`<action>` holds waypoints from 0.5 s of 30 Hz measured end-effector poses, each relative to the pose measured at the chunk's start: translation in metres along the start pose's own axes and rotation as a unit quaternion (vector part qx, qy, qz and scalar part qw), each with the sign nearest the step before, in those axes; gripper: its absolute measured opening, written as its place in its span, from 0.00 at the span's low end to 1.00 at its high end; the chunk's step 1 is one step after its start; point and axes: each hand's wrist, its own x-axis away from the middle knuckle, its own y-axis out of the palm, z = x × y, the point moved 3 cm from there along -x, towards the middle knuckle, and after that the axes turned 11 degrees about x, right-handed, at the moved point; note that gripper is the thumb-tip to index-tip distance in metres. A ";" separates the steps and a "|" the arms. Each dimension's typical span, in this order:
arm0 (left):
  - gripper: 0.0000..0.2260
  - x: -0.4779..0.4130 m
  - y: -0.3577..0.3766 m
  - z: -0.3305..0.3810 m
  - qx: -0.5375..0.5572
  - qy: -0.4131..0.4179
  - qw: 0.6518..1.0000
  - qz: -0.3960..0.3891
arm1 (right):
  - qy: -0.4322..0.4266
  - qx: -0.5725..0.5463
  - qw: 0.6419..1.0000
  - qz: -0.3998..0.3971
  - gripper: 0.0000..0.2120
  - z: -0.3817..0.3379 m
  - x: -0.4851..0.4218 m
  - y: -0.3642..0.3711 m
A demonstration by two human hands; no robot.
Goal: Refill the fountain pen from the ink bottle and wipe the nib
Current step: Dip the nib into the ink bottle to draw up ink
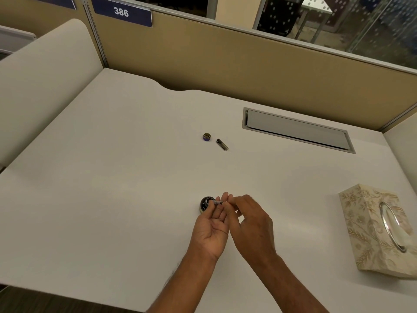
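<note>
Your left hand (209,227) and right hand (250,222) both pinch the pen section (217,202) at lower centre, its long axis left-right, tip over the ink bottle (205,204).

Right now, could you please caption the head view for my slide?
The left hand and right hand pinch a pen part at the open ink bottle; its cap lies farther back.
</note>
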 end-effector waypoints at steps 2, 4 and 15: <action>0.12 0.002 0.002 0.000 -0.002 0.003 1.000 0.000 | 0.001 -0.008 1.000 -0.002 0.03 0.000 0.001 0.000; 0.13 0.002 0.002 -0.001 -0.002 0.004 1.000 0.002 | -0.002 -0.014 1.000 -0.001 0.03 0.000 0.001 0.001; 0.19 0.001 -0.004 0.001 -0.031 0.010 0.999 0.010 | -0.005 -0.006 1.000 0.023 0.06 -0.002 0.005 0.002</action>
